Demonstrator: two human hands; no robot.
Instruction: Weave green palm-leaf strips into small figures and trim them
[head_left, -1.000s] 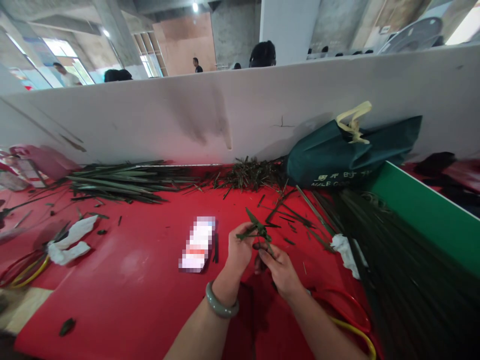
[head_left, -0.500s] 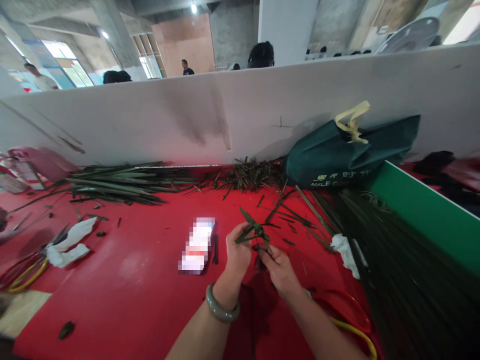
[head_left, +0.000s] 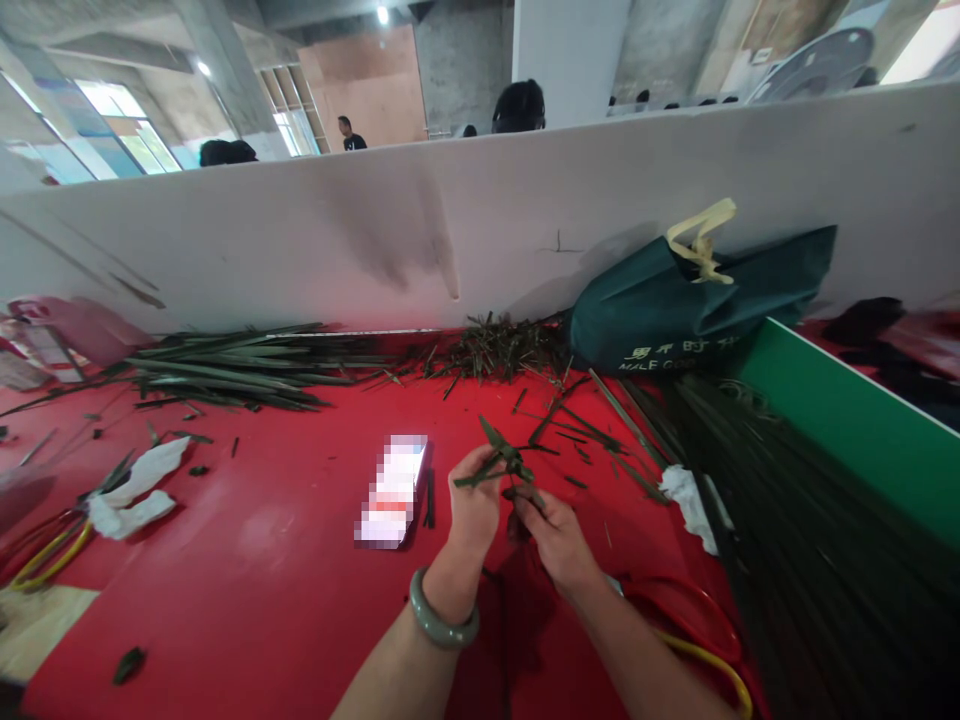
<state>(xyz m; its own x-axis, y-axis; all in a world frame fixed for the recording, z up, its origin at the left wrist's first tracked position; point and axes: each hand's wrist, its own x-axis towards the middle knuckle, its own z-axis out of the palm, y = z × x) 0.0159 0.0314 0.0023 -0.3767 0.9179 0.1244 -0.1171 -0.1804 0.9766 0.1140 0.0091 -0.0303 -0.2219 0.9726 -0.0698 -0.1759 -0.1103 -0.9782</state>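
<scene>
A small figure of folded and woven green leaf strips (head_left: pixel 510 460), with pointed ends sticking out, is held up over the red table. My left hand (head_left: pixel 475 498), with a grey-green bangle (head_left: pixel 442 612) at the wrist, closes on its left side; the fingertips are partly hidden behind the leaf. Just below and to the right, my right hand (head_left: pixel 556 530) pinches the lower part of the leaf work between thumb and fingers. A lit phone (head_left: pixel 394 492) lies on the table left of my hands.
Long leaf strips (head_left: pixel 240 365) and a heap of cut scraps (head_left: pixel 502 350) lie along the white partition (head_left: pixel 300 230). A dark green bag (head_left: pixel 697 300), a green panel (head_left: pixel 862 430) and more strips (head_left: pixel 810 540) occupy the right. Red-and-yellow-handled scissors (head_left: pixel 712 655) lie near my right forearm; others (head_left: pixel 52 550) lie left.
Both hands keep their hold on the leaf figure, which has tilted slightly. The whole view has shifted a little, and a person beyond the partition has moved left.
</scene>
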